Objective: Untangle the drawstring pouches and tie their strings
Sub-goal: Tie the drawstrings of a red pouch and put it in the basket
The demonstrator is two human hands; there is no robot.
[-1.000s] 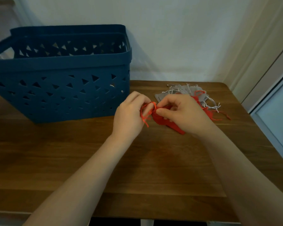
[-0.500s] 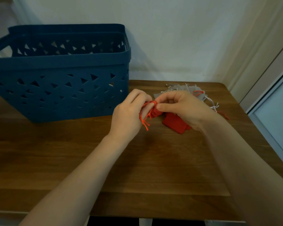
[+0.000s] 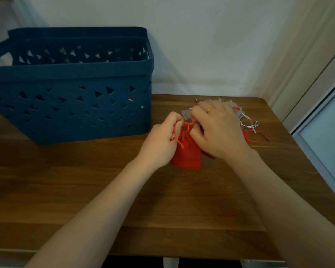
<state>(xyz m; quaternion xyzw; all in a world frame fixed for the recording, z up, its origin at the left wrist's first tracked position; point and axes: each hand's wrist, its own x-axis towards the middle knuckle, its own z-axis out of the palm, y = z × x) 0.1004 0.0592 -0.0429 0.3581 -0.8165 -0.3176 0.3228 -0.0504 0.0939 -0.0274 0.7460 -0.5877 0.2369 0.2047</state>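
A small red drawstring pouch [image 3: 187, 154] hangs from its gathered neck just above the wooden table [image 3: 124, 200], body pointing toward me. My left hand [image 3: 159, 144] pinches its orange-red string [image 3: 176, 135] on the left side of the neck. My right hand [image 3: 219, 132], with a gold ring, pinches the string on the right side, pulling it taut across the top. Behind my right hand lies a heap of grey pouches [image 3: 211, 103] with tangled white strings [image 3: 249, 123]. Another red pouch [image 3: 247, 136] shows at the heap's right edge, mostly hidden by my hand.
A large dark blue plastic basket [image 3: 70, 105] with triangle cut-outs stands at the back left of the table, against the white wall. The table's right edge runs beside a pale door frame [image 3: 317, 122].
The red pouch has swung from lying sideways under my right hand to hanging upright between both hands. Both hands have drawn the string apart at its neck, and the mouth is now gathered.
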